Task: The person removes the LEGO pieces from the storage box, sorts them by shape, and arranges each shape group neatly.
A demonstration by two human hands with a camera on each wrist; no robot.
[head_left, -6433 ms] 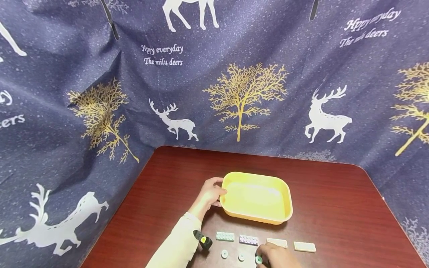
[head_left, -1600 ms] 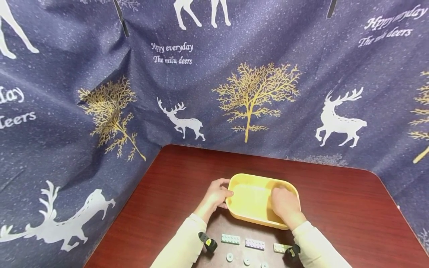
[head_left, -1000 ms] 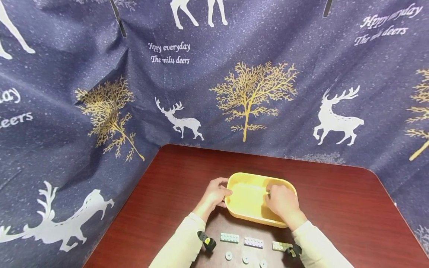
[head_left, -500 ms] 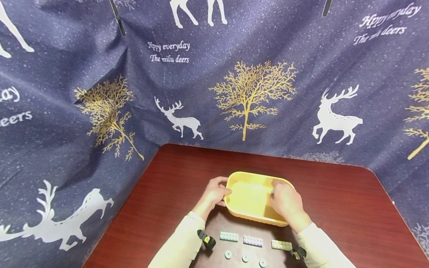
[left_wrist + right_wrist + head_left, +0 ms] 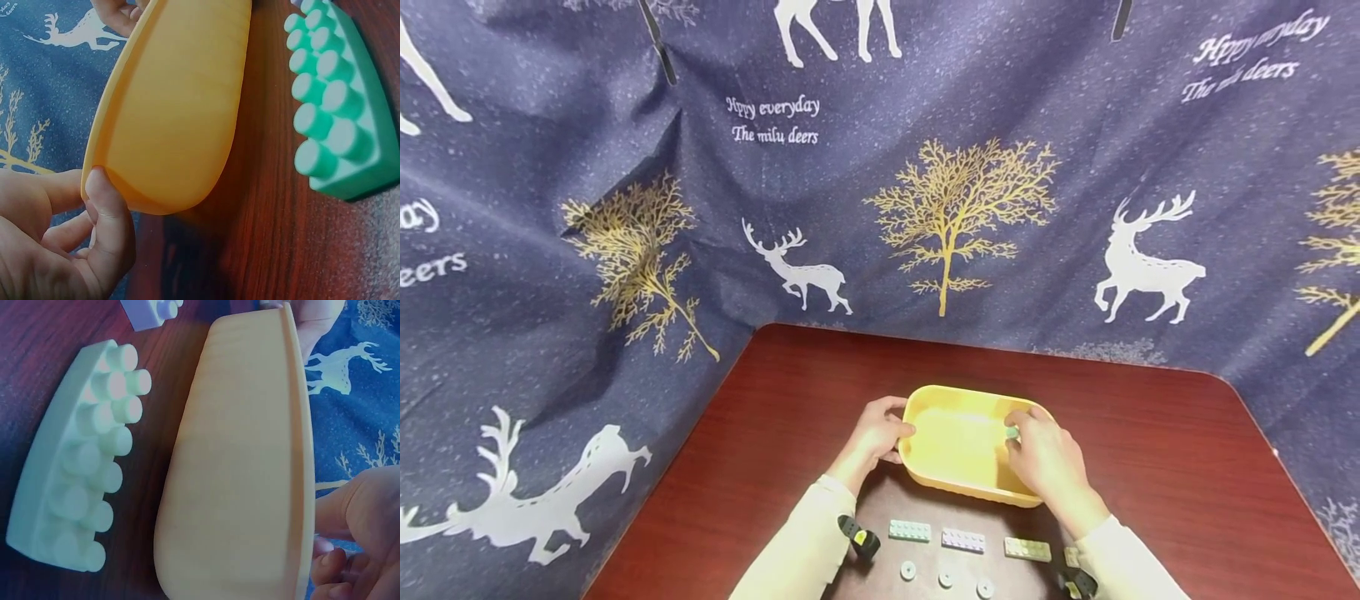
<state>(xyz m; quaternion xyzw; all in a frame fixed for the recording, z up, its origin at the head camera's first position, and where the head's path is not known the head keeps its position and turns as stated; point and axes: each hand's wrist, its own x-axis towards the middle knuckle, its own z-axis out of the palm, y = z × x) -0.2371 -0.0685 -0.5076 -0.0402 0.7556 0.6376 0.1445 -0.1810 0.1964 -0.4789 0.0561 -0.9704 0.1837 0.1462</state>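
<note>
A yellow plastic basin (image 5: pixel 966 486) sits on the table. My left hand (image 5: pixel 874 432) grips its left rim, and the thumb (image 5: pixel 107 206) lies on the inner side of the wall in the left wrist view. Over the basin's right end is my right hand (image 5: pixel 1045 450), its fingers pinching a small green piece (image 5: pixel 1012 432); most of that piece is hidden. In the right wrist view the right hand (image 5: pixel 365 531) is partly behind the basin wall (image 5: pixel 244 456), with the fingers curled in.
In front of the basin lie a mint studded toy brick (image 5: pixel 910 531), a lilac brick (image 5: pixel 963 541) and a pale yellow-green brick (image 5: pixel 1027 549). Another brick (image 5: pixel 1071 556) is partly covered by the right wrist strap. Small round pieces (image 5: pixel 946 578) lie nearer the front.
From the round pieces at the front, the right hand has moved into the basin's right end. Lately it shifted slightly, and the green piece shows more clearly. The left hand keeps its grip.
</note>
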